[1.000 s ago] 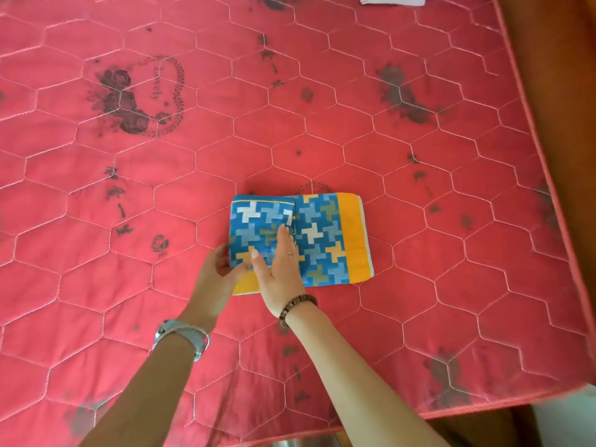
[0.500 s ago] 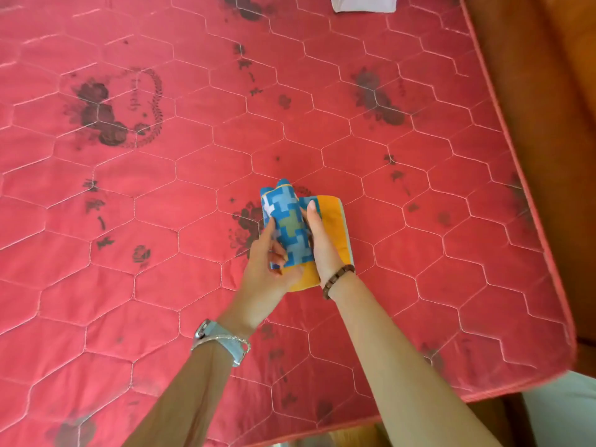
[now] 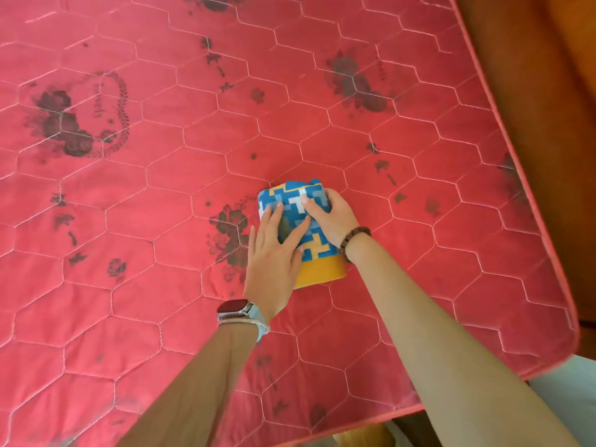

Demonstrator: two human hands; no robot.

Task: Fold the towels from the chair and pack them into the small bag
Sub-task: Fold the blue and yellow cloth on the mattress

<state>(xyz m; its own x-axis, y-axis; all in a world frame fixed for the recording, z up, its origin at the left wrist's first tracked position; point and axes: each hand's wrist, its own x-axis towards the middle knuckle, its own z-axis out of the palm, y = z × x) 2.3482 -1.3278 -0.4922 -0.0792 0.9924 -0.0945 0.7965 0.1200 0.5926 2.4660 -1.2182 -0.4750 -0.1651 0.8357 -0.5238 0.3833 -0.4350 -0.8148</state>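
Observation:
A small towel (image 3: 317,245) with a blue, white and yellow block pattern and an orange border lies folded into a narrow packet on the red quilted mattress (image 3: 161,188). My left hand (image 3: 274,256) lies flat on the towel's left half, fingers straight and pressing down. On the packet's right side rests my right hand (image 3: 332,214), its fingers spread over the top and wrapped around the right edge. No bag or chair is in view.
The mattress's right edge (image 3: 522,201) runs diagonally beside a brown wooden surface (image 3: 548,91). Its near edge (image 3: 371,424) is at the bottom right, with pale floor (image 3: 567,391) beyond. Dark floral prints dot the mattress.
The towel's left half has been folded over onto the right half, and the packet is now narrower. Both hands have come down onto its top. The view has shifted left.

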